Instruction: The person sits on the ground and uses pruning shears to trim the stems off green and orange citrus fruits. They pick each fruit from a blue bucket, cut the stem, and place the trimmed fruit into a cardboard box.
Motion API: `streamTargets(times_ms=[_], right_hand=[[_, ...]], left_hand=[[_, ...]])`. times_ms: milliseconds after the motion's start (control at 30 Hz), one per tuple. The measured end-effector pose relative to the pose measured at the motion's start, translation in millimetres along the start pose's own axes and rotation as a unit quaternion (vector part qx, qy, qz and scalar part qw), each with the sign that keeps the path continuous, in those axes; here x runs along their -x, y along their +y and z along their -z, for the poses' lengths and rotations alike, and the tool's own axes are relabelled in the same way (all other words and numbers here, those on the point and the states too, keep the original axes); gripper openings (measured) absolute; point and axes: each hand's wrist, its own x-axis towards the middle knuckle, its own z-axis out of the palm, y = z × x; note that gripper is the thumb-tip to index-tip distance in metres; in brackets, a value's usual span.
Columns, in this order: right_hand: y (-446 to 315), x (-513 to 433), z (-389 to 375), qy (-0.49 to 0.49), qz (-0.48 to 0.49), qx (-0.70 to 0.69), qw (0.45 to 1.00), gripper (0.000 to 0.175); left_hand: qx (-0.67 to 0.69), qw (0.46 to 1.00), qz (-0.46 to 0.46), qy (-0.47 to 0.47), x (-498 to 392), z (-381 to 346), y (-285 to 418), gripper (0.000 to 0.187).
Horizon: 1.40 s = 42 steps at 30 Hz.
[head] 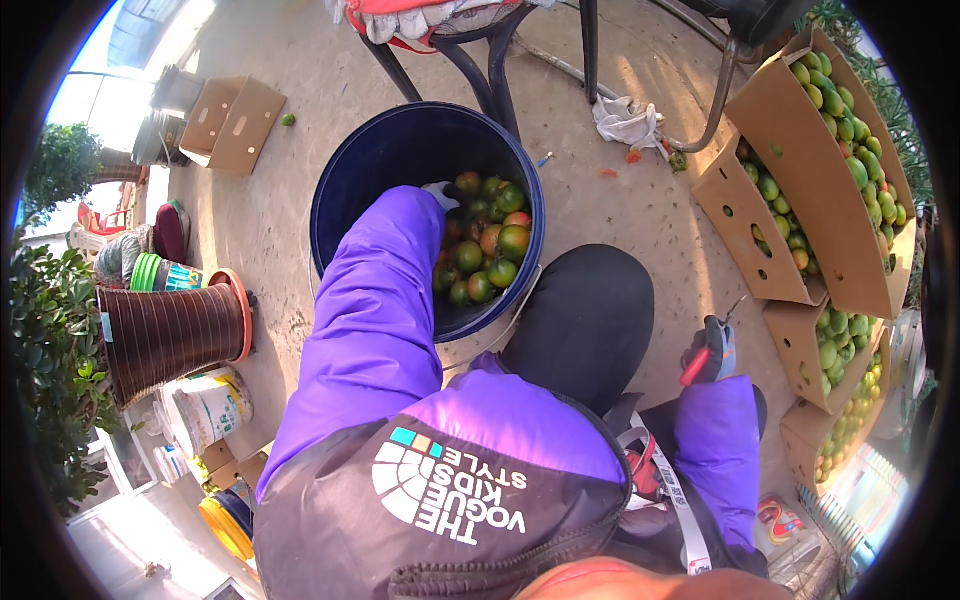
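Note:
My left hand (442, 196), in a grey and dark work glove, reaches into a deep dark blue bucket (360, 161). It is beside a heap of green and reddish tomatoes (484, 247); the sleeve hides much of the hand, so I cannot tell whether it grips one. Over on the right, near my knee, my gloved right hand (718, 349) is shut on a small red-handled hand tool (694, 366). A slim metal tip sticks out past its fingers. The bucket stands in front of me on the concrete floor, its wire handle hanging down on the near side.
Cardboard boxes of tomatoes (814, 180) are stacked at the right. A metal-legged chair (480, 67) stands beyond the bucket, with a white cloth (628, 124) nearby. At the left are a cardboard box (232, 124), a large brown pot (176, 330) and a white bucket (206, 409).

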Motion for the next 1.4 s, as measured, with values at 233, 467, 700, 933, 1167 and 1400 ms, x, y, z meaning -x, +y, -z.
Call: streamTargets(times_ms=[233,467,700,933,1167,1400], right_hand=[[-10,7,0,-0.051,0.019,-0.034,0.998,0.021],[-13,23,1,-0.039,0.113,0.045,0.992,0.032],[-29,58,-10,-0.08,0.368,0.272,0.886,0.057],[-49,101,-8,-0.048,0.404,0.353,0.842,0.061],[-45,102,5,-0.022,0.397,0.343,0.851,0.058],[-41,97,2,-0.041,0.363,0.367,0.855,0.061]], left_hand=[[-0.156,0.981,0.038,-0.112,22,-64,73,0.046],[0.458,0.888,0.011,-0.036,83,21,81,0.045],[0.65,0.699,-0.277,-0.108,215,39,249,0.054],[0.612,0.716,-0.322,-0.094,234,-58,353,0.061],[0.506,0.766,-0.392,-0.06,233,-90,376,0.073],[0.49,0.771,-0.404,-0.049,231,-91,374,0.071]])
